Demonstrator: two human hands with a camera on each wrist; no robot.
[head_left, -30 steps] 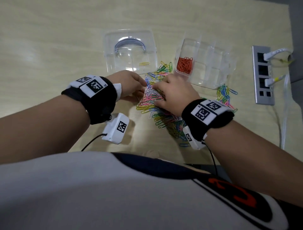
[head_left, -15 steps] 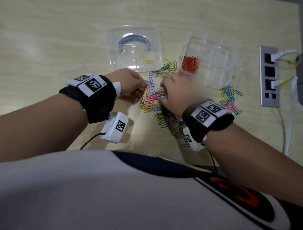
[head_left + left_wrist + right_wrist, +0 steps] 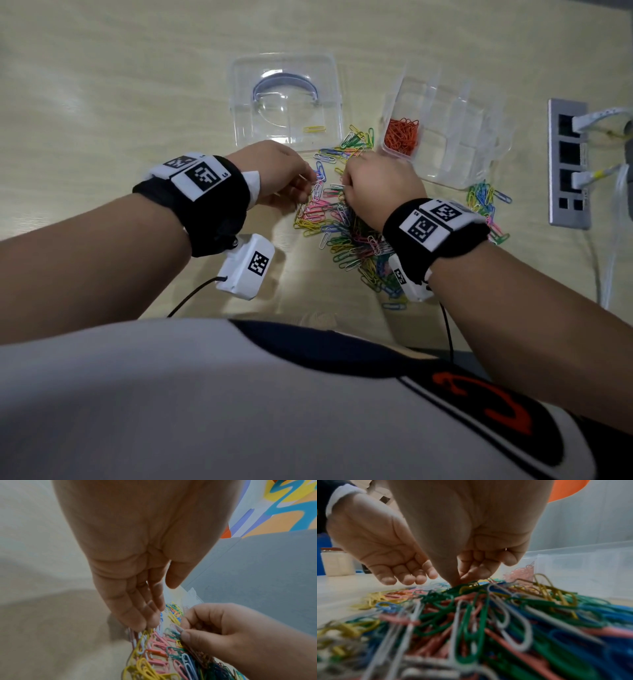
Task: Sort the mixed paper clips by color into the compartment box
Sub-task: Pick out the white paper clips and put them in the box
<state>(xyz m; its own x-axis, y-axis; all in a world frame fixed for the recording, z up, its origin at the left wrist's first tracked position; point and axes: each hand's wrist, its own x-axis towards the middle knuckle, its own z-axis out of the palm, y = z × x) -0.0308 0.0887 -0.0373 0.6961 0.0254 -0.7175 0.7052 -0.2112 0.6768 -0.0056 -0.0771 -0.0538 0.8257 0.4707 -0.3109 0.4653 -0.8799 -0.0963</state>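
- Table (image 3: 102,85): the pale wooden surface carries everything, so both hands work low over it, with loose clips spread flat where colours can be told apart.
- Compartment box (image 3: 479,150): clear and open-topped, it stands just beyond and to the right of the pinching right hand, probably so that a lifted clip needs only a short carry. One compartment, nearest that hand, holds the orange clips (image 3: 401,135); the other compartments show nothing in them.
- Lid (image 3: 286,99): laid flat beyond the left hand, out of the way of the box mouth; a single yellow clip (image 3: 314,129) lies on it.
- Pile of mixed clips (image 3: 342,222): directly beneath and between both hands, running back under the right wrist. A smaller scatter (image 3: 486,205) lies to the right of that wrist, in front of the box.
- Right hand (image 3: 380,185): thumb and forefinger are closed in a narrow pinch on a green clip (image 3: 173,632) at the top of the pile, the remaining fingers curled clear.
- Left hand (image 3: 274,171): fingers hang relaxed and nearly straight, holding nothing, their tips just above the pile's left edge, apparently ready to steady or part the tangled clips.
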